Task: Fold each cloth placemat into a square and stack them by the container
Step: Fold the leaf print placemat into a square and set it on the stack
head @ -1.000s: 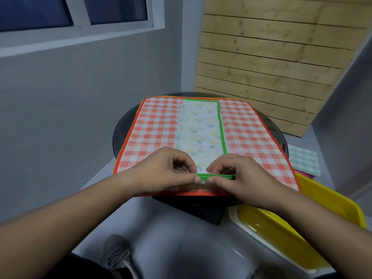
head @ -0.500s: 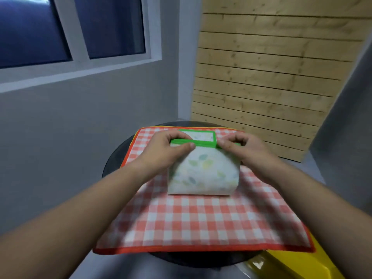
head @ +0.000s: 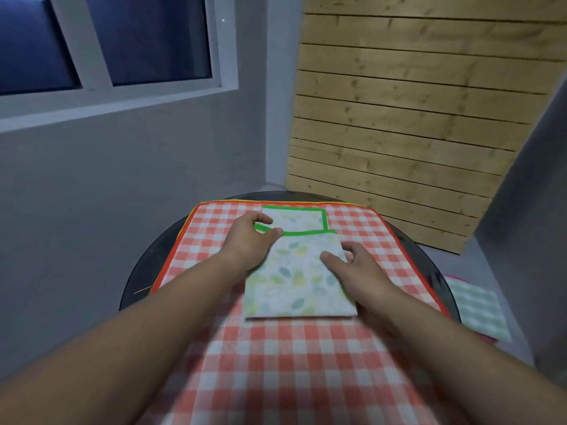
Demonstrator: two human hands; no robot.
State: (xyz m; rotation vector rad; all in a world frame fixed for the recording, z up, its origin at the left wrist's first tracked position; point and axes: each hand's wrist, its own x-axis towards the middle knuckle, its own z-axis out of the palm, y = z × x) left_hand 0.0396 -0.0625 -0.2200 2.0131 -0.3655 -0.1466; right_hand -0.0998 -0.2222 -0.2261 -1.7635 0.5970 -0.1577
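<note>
A leaf-print placemat (head: 294, 277) with a green border lies folded over on itself, its green edge near the far end. It rests on a red-checked placemat (head: 276, 363) spread flat over the round dark table (head: 138, 280). My left hand (head: 248, 237) pinches the green edge at the fold's far left corner. My right hand (head: 352, 268) lies on the folded mat's right side, fingers loosely spread and holding nothing. The container is out of view.
A folded green-checked cloth (head: 475, 308) lies on something pink beyond the table's right rim. A wooden slat panel (head: 414, 133) leans against the wall behind the table. A grey wall with a window (head: 107, 41) stands to the left.
Both hands carried the placemat's near edge away from me over the mat. The right hand has let go of the edge and drawn back onto the folded surface. The camera tilted up.
</note>
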